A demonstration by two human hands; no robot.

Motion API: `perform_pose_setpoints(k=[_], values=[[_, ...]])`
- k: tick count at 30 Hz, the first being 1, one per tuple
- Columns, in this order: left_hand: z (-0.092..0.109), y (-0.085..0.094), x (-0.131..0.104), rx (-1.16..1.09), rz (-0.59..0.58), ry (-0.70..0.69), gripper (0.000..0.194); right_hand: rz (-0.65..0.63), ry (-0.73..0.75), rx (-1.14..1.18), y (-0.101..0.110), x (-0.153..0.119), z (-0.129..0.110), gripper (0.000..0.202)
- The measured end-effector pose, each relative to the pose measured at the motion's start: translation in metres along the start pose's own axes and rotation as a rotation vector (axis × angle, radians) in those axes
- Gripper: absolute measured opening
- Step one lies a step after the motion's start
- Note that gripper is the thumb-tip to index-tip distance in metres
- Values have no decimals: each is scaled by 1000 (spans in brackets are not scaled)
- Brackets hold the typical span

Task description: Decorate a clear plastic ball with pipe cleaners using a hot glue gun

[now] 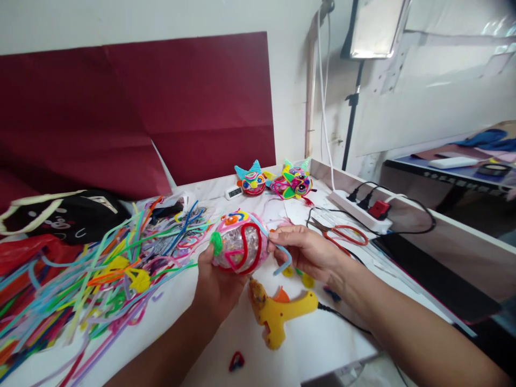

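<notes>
My left hand (220, 287) is wrapped around a clear round ornament (242, 247) decorated with pink, red, green and orange pipe cleaners. A light blue pipe cleaner (283, 259) is pinched between the thumb and fingers of my right hand (300, 247); it runs along the ornament's upper right side, and its loose end bends down below my fingers. Just below the ornament lies a yellow glue gun (278, 312) with an orange trigger, its nozzle toward my left hand. Fingers hide the lower left of the ornament.
Loose pipe cleaners (116, 279) are heaped at the left beside a black bag (68, 215). Two decorated figures (253, 185) stand at the back near a small digital display (234, 193). Red-handled scissors (346, 235), a power strip (360, 212) and cords occupy the right.
</notes>
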State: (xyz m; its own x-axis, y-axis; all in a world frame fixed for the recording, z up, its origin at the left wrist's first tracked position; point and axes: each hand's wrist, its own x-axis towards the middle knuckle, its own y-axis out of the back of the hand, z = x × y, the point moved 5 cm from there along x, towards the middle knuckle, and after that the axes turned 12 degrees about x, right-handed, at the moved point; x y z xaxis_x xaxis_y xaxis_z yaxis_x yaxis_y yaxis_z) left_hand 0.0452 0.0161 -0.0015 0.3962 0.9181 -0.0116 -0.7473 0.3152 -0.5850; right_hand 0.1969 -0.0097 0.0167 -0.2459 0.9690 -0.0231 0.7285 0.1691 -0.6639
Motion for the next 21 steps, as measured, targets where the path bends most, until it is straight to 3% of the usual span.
perform_pose_setpoints(k=[11,21], values=[[-3,-4,0,44,-113,46,44,32,-33,-13,0,-3,1,35],[-1,-6,2,114,-89,191,59,5,10,-59,-2,-5,4,32]])
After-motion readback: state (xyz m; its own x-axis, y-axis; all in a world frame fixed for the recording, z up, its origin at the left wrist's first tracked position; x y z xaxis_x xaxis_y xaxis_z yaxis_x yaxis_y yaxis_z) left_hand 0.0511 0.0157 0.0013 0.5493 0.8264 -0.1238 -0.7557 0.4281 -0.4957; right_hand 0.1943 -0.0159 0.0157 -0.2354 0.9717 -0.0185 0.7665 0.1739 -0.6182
